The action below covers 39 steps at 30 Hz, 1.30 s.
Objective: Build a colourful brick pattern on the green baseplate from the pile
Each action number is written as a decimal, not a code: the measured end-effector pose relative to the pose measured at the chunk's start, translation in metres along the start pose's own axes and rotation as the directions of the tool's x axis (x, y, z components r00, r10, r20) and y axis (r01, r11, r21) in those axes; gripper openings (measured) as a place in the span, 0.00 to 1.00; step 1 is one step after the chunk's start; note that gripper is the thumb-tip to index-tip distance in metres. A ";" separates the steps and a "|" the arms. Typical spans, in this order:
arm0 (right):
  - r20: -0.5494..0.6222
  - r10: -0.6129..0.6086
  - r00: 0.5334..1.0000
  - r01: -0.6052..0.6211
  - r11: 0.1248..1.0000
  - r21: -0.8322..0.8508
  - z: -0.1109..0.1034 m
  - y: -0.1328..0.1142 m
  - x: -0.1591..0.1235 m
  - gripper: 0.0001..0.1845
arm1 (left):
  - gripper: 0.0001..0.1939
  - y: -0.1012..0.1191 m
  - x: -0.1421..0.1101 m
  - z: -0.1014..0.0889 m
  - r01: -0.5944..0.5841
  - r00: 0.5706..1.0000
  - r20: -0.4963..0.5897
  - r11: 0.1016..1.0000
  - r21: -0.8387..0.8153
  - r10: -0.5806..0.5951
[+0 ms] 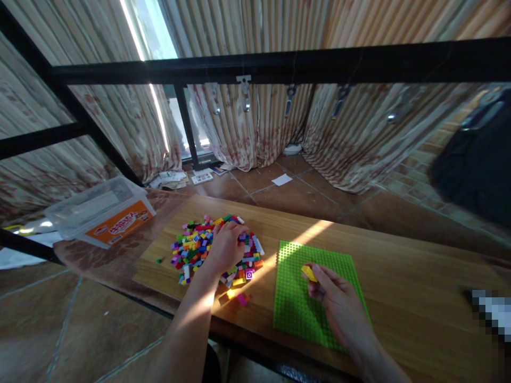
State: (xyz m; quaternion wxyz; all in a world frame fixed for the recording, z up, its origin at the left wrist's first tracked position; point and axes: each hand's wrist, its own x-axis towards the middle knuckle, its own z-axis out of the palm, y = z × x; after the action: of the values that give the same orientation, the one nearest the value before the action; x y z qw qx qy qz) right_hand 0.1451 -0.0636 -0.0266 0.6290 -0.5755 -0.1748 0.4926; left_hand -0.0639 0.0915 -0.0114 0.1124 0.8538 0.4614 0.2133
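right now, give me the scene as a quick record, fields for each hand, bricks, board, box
left hand: at the brick pile; whether it holds a brick is unclear
right hand: pinching a yellow brick above the green board
bricks: mixed colours, heaped on the wooden table, left of the board
board: flat on the table, studded
box: clear plastic box with an orange label, left of the pile
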 end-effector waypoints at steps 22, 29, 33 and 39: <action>0.006 0.018 1.000 -0.018 1.000 -0.002 0.000 0.001 -0.001 0.20 | 0.17 -0.001 -0.004 -0.006 -0.031 0.996 0.077 0.999 -0.022 0.032; 0.015 0.019 1.000 -0.019 1.000 -0.010 0.001 0.004 -0.001 0.20 | 0.12 0.000 -0.004 -0.006 -0.042 0.995 0.091 0.999 -0.005 0.042; 0.016 0.017 1.000 -0.017 1.000 -0.001 -0.001 0.004 0.000 0.19 | 0.06 0.001 -0.004 -0.008 -0.042 0.994 0.098 0.999 -0.001 0.042; 0.026 0.021 0.999 -0.023 0.995 0.097 -0.001 -0.002 -0.001 0.17 | 0.09 0.004 0.001 -0.008 -0.028 0.999 -0.031 0.983 -0.179 0.023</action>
State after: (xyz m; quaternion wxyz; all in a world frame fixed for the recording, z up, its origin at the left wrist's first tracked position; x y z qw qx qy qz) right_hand 0.1463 -0.0647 -0.0250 0.6485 -0.5400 -0.1523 0.5144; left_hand -0.0643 0.0902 -0.0025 0.1792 0.8430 0.4308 0.2677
